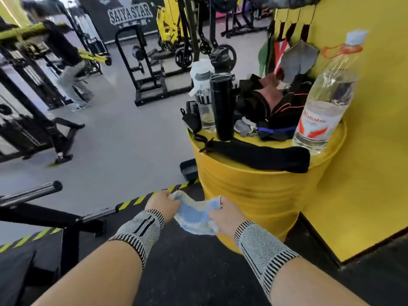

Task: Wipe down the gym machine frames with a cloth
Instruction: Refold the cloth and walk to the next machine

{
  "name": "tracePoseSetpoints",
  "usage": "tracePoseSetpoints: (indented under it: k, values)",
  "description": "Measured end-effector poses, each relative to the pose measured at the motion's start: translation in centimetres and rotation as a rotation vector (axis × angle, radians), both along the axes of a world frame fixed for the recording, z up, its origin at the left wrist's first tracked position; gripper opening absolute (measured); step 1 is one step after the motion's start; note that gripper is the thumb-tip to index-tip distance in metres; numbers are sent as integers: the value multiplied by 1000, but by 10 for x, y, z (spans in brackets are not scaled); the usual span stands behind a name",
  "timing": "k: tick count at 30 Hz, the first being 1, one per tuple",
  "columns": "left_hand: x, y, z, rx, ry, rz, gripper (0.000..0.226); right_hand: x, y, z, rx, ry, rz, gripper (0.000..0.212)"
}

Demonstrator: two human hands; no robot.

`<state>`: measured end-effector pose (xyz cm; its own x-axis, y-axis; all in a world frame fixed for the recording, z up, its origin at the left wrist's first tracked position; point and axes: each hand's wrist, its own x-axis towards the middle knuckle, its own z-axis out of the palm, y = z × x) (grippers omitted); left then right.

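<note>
A crumpled blue and white cloth [194, 214] hangs between my two hands in front of me, low in the head view. My left hand [162, 205] grips its left end with curled fingers. My right hand [227, 214] grips its right end. Both wrists wear grey knit bands. A black machine frame [44, 217] with chrome bars [31, 193] stands at the lower left, apart from the cloth.
A yellow drum [254, 191] just beyond my hands carries bottles, a black flask [221, 107], black straps and a large water bottle [324, 100]. A yellow wall [375, 151] rises on the right. A person [66, 60] stands among black machines at the far left. Grey floor lies between.
</note>
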<state>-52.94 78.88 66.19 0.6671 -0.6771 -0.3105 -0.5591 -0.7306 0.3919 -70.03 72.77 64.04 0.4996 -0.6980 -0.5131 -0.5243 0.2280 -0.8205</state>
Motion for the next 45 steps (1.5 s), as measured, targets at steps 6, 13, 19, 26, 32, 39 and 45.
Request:
tracePoseSetpoints:
  k: [6,13,19,26,32,39,45]
  values:
    - [64,-75,-15,187,-109,-82,11,74,-70,-15,-247,201,237,19]
    - [153,-164,-27,249,-154,-131,22,166,-131,-2,-384,264,270,15]
    - [218,-210,-26,177,-165,-38,27,252,-154,5,-324,207,338,20]
    - [318,-234,-32,95,-123,43,16,371,-184,-8,-212,107,198,31]
    - [436,-285,-53,71,-79,23,25,464,-247,-36,-125,159,66,42]
    - [512,-379,-72,94,-21,-212,24,513,-329,-50,-63,268,-132,45]
    - [520,-500,-90,194,-28,-459,28,535,-426,-88,-44,373,-190,34]
